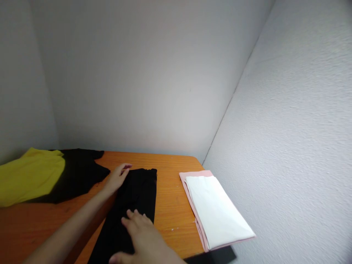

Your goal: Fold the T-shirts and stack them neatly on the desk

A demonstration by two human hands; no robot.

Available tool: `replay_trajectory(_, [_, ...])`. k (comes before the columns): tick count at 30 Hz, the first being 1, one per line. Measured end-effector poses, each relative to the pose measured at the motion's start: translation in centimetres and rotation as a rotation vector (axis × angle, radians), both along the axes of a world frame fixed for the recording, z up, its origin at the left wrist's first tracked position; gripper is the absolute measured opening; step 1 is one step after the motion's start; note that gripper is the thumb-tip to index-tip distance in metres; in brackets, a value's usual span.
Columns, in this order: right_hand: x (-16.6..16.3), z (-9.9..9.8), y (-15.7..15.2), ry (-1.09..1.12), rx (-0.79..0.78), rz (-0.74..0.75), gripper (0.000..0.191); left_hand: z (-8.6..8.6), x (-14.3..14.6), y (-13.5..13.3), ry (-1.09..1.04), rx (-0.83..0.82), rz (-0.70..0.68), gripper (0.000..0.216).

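Head: two hands [118, 177] [144, 234] at one garment [139, 192]

Soft, uneven light fills the scene, dim toward nine o'clock and brighter toward three. The back wall [143, 66] is grey, palest around its middle, and darkens toward ten o'clock. At four o'clock, the white cloth [217, 209] is brightest, nearly bleached; the black cloth [137, 194] at six loses most detail. The desk [167, 190] sinks into shadow toward eight. The right fingers [134, 217] look slightly soft, and the right wall [297, 128] smears toward three o'clock.
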State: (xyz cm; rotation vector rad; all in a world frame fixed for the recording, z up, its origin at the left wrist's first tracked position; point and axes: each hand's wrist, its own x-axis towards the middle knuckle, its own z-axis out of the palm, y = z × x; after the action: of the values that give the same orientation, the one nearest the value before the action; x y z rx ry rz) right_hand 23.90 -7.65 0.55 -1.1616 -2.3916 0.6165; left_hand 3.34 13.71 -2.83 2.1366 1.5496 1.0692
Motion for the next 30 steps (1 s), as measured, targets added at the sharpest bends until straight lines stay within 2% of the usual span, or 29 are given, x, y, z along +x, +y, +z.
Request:
replay_trajectory(1, [0.2, 0.4, 0.6, 0.055, 0.008, -0.097, 0.066, 0.1, -1.2, 0.4, -0.021, 0.004, -0.009, 0.049])
replay_trajectory(3, [0.2, 0.9, 1.9, 0.123, 0.045, -0.292, 0.04, 0.0, -2.8, 1.0, -0.036, 0.003, -0.043, 0.046])
replay_trajectory(5, [-0.4, 0.9, 3.3, 0.143, 0.088, -0.373, 0.024, -0.4, -3.6, 1.3, -0.029, -0.001, -0.087, 0.043])
replay_trajectory(7, [-1.4, 0.7, 4.5, 0.138, 0.145, -0.351, 0.023, -0.8, -3.5, 1.5, -0.014, -0.001, -0.111, 0.04])
replay_trajectory(11, [-2.9, 0.1, 6.0, 0.032, 0.29, -0.241, 0.039, -1.1, -2.8, 1.8, 0.029, -0.007, -0.109, 0.03])
replay_trajectory(15, [-3.2, -0.5, 7.1, -0.17, 0.35, -0.185, 0.016, -1.1, -2.6, 1.9, 0.071, -0.025, -0.056, 0.021])
replay_trajectory(17, [-3.0, -0.8, 7.4, -0.243, 0.354, -0.191, 0.011, -1.2, -2.4, 2.0, 0.087, -0.038, -0.028, 0.019])
replay_trajectory(20, [-3.1, -0.8, 6.8, -0.226, 0.361, -0.232, 0.012, -1.1, -2.1, 1.8, 0.108, -0.053, -0.005, 0.016])
replay_trajectory(24, [-3.7, -0.6, 4.0, -0.058, 0.364, -0.298, 0.018, 0.1, -1.7, 0.6, 0.133, -0.031, 0.011, 0.017])
replay_trajectory(27, [-2.9, -1.2, 1.2, 0.02, 0.334, -0.335, 0.018, 1.2, -2.1, -1.7, 0.145, 0.032, 0.029, 0.02])
replay_trajectory(30, [-0.3, -2.2, -0.4, 0.0, 0.304, -0.538, 0.013, 1.8, -3.1, -5.3, 0.167, -0.002, -0.025, 0.014])
